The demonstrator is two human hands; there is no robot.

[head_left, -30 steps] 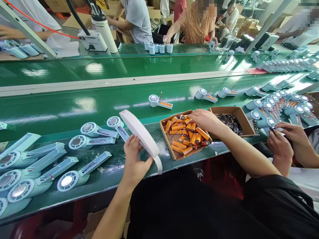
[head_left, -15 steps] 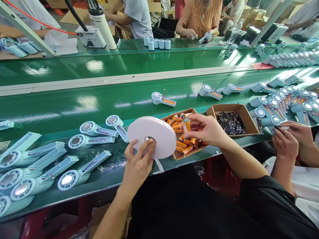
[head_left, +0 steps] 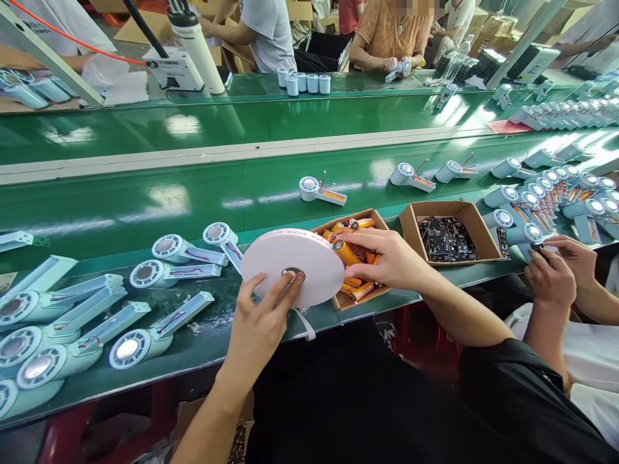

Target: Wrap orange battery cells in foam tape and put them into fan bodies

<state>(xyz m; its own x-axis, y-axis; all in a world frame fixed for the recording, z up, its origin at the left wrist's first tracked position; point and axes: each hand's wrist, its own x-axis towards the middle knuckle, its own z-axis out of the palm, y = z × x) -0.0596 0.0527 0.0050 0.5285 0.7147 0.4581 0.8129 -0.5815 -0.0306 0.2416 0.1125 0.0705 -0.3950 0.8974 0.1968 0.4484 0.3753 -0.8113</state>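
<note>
My left hand (head_left: 265, 309) grips a large white roll of tape (head_left: 283, 258), its fingers at the hub and its thumb side at the rim. A loose strip hangs below the roll. In my right hand (head_left: 387, 258) an orange cylindrical battery (head_left: 345, 252) is pinched between thumb and fingers, close to the right edge of the roll. Whether it touches the roll I cannot tell. Behind that hand a cardboard box (head_left: 382, 221) holds several more orange batteries, partly hidden by the roll and my hand.
Pale blue fan housings (head_left: 145, 348) lie at the left. A box of black circuit boards (head_left: 491, 248) stands right of the batteries. A co-worker's hands (head_left: 556, 274) work at the far right. More housings (head_left: 309, 189) sit along the green conveyor belt (head_left: 203, 200).
My right hand has moved left and slightly down, tilting the battery from upright toward the roll. The tape roll has tipped a little flatter. Housings on the belt have shifted slightly right.
</note>
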